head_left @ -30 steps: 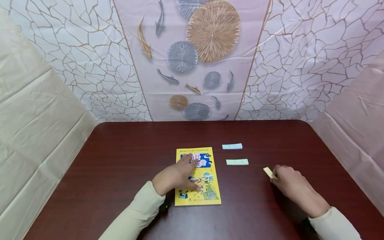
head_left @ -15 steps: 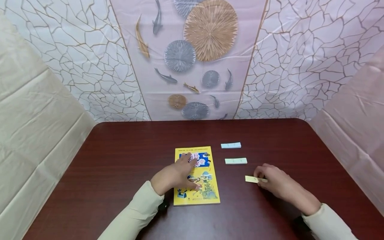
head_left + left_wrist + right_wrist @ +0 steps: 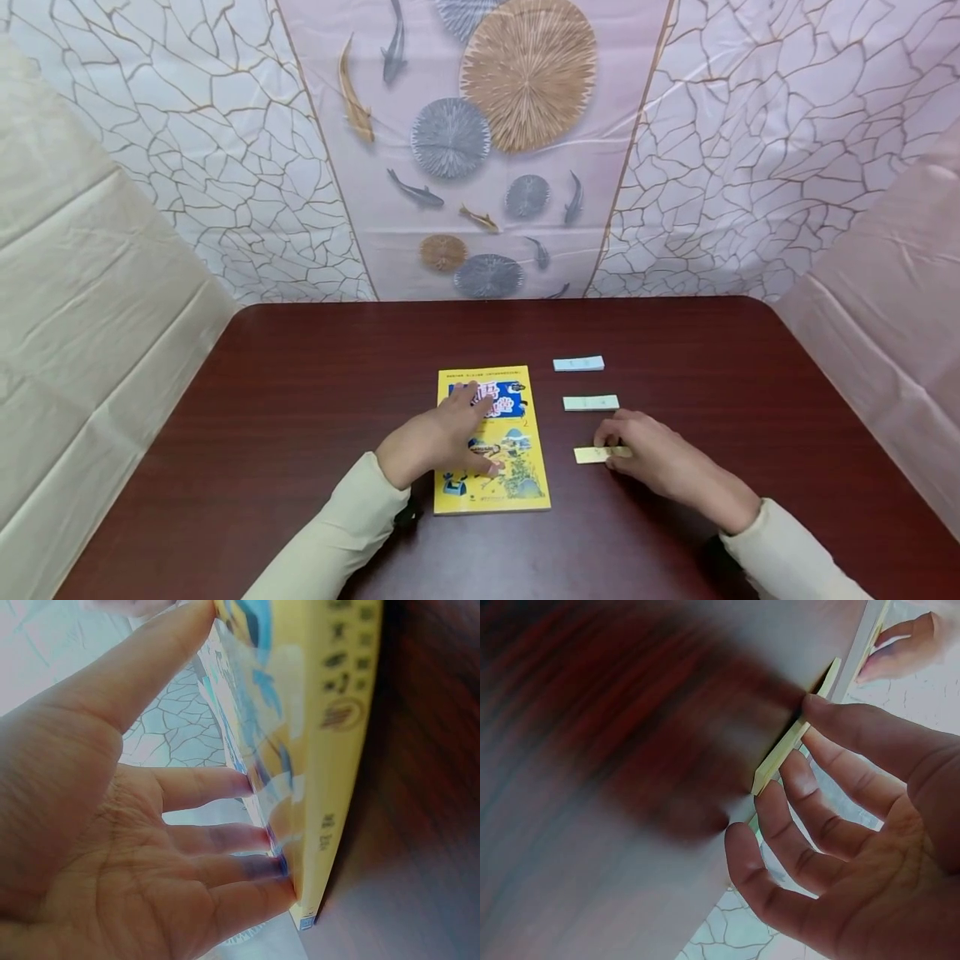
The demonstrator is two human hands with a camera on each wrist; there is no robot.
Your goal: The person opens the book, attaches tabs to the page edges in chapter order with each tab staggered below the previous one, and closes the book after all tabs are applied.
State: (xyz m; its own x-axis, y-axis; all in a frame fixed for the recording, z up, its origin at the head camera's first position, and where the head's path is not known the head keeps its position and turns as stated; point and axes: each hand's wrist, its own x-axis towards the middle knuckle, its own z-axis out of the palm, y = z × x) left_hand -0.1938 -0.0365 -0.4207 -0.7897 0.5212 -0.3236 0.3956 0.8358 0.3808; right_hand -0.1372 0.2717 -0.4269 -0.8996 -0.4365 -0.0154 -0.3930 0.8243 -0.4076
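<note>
My left hand (image 3: 435,437) rests with spread, straight fingers on a yellow book (image 3: 517,487) with a blue title panel, lying flat on the table. In the left wrist view its fingertips touch the cover beside the book's spine (image 3: 330,772). To the right of the book, my right hand (image 3: 660,458) pinches a narrow yellow sticky-note pad (image 3: 588,455) between thumb and fingers. The right wrist view shows this pad (image 3: 780,757) edge-on at the tabletop, thumb on one long side and fingers on the other. Its right end is partly hidden by the hand.
A pale green sticky-note pad (image 3: 590,403) and a light blue one (image 3: 578,364) lie in a column beyond the yellow pad. All are on a dark red-brown table (image 3: 322,367). Patterned cloth (image 3: 255,150) hangs behind the table's far edge.
My right hand has moved left with the yellow pad, bringing it below the green one and turning it from slanted to nearly level with the others. The left hand stays on the book.
</note>
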